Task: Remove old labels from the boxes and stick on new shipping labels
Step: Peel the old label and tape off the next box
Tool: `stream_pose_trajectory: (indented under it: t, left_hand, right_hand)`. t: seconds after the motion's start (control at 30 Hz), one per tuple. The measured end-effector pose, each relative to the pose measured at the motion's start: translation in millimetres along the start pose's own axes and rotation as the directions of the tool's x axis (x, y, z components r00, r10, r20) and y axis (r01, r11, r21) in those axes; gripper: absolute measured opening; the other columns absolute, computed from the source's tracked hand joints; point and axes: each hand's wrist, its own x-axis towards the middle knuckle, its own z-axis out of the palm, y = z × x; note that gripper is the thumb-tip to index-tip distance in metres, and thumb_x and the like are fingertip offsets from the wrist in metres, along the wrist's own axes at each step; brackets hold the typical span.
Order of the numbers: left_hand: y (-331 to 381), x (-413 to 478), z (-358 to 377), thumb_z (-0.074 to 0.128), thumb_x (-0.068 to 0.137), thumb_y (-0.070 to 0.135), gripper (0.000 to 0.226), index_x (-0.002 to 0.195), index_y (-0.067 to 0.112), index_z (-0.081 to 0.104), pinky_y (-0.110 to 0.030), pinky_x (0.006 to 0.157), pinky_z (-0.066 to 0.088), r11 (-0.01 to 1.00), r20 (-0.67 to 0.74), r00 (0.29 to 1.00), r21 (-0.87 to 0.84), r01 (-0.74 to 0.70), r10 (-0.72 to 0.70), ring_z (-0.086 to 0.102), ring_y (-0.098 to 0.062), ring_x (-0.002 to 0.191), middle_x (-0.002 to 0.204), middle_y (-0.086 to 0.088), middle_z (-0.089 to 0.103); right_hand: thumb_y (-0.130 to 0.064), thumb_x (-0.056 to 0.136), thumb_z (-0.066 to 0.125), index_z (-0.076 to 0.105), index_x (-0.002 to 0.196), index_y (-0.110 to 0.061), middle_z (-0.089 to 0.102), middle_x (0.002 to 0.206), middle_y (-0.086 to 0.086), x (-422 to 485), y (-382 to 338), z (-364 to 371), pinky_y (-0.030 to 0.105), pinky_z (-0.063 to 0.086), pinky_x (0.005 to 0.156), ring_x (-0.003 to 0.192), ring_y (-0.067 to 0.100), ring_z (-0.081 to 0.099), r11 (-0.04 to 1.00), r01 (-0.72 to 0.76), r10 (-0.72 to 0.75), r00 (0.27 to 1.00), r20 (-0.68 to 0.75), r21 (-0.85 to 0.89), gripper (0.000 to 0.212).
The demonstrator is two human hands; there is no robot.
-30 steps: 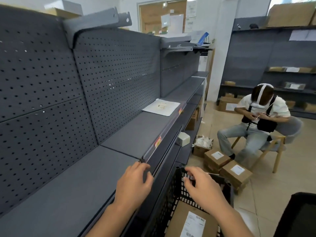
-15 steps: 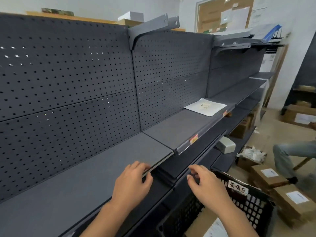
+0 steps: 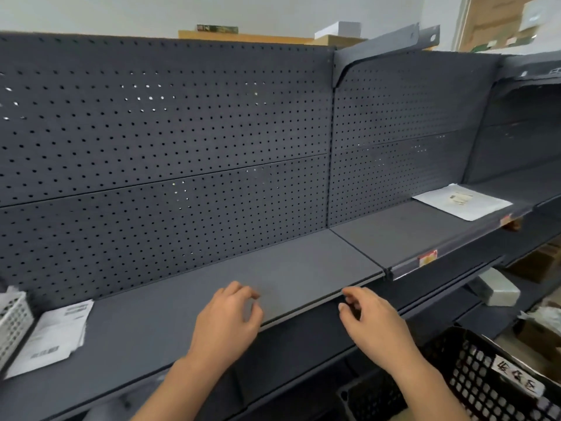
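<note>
Both hands are holding nothing. The left hand [image 3: 226, 320] is sitting over the matte grey metal shelf [image 3: 303, 268] with its fingers loosely curled. The right hand [image 3: 373, 323] is hanging just in front of the shelf lip, fingers also slack. Printed white label sheets [image 3: 54, 335] are lying flat at the shelf's left end, just beside a white perforated basket [image 3: 12, 323]. A black lattice crate [image 3: 485, 375] is standing below on the right.

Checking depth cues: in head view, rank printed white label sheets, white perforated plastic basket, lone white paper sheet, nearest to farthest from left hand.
1. Printed white label sheets, on the shelf, left of the left hand.
2. White perforated plastic basket, beyond them, far left.
3. Lone white paper sheet, next bay, far right.
</note>
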Motion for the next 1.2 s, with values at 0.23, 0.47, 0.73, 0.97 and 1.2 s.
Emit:
stream_pose_trajectory:
  t: [0.23,0.47,0.73,0.97,1.2]
  left_hand:
    - [-65.9,-34.0,-54.8,0.051,0.099,0.041,0.026,0.121,0.035,0.066,-0.023,0.077,0.044,0.993,-0.063,0.995,0.087,0.077,-0.072,0.054,-0.005,0.109,0.115,0.022,0.055]
    - [-139.1,-79.1,-115.2,0.055,0.098,0.041,0.023,0.117,0.036,0.066,-0.024,0.083,0.046,0.975,-0.167,0.967,0.078,0.206,-0.191,0.054,-0.001,0.108,0.113,0.025,0.054]
    - [-198.0,-121.0,-168.5,0.06,0.095,0.037,0.019,0.112,0.035,0.069,-0.021,0.078,0.047,0.956,-0.276,0.923,0.036,0.29,-0.269,0.057,0.0,0.096,0.109,0.026,0.056]
    - [-246.0,-153.7,-218.7,0.058,0.096,0.037,0.022,0.115,0.037,0.068,-0.033,0.084,0.053,0.929,-0.39,0.854,-0.007,0.371,-0.344,0.058,0.0,0.107,0.114,0.027,0.06]
    - [-286.2,-179.7,-270.5,0.061,0.097,0.033,0.022,0.118,0.037,0.066,-0.033,0.078,0.056,0.911,-0.533,0.762,-0.045,0.409,-0.368,0.063,0.002,0.096,0.107,0.026,0.063]
  right_hand:
    - [-0.041,0.103,0.052,0.055,0.139,-0.028,0.061,0.129,-0.017,14.1,-70.6,38.8,0.031,0.051,0.095,0.115,0.005,0.059,0.991,0.119,-0.125,0.987,0.096,0.064,0.039]
    - [-0.039,0.103,0.052,0.055,0.14,-0.026,0.059,0.132,-0.016,2.2,-154.4,98.3,0.029,0.048,0.098,0.121,0.005,0.055,0.964,0.224,-0.249,0.952,0.181,0.146,0.039]
    - [-0.04,0.102,0.054,0.055,0.138,-0.029,0.059,0.126,-0.019,-11.7,-232.0,152.0,0.032,0.049,0.102,0.116,0.003,0.056,0.93,0.285,-0.338,0.912,0.234,0.234,0.038]
    - [-0.037,0.1,0.057,0.059,0.133,-0.031,0.06,0.114,-0.024,-21.9,-310.5,194.7,0.036,0.054,0.094,0.106,0.0,0.059,0.885,0.346,-0.424,0.877,0.229,0.313,0.033]
    - [-0.029,0.098,0.061,0.064,0.124,-0.03,0.063,0.103,-0.023,-35.6,-392.4,221.6,0.037,0.056,0.085,0.093,-0.001,0.062,0.812,0.402,-0.51,0.842,0.178,0.423,0.026]
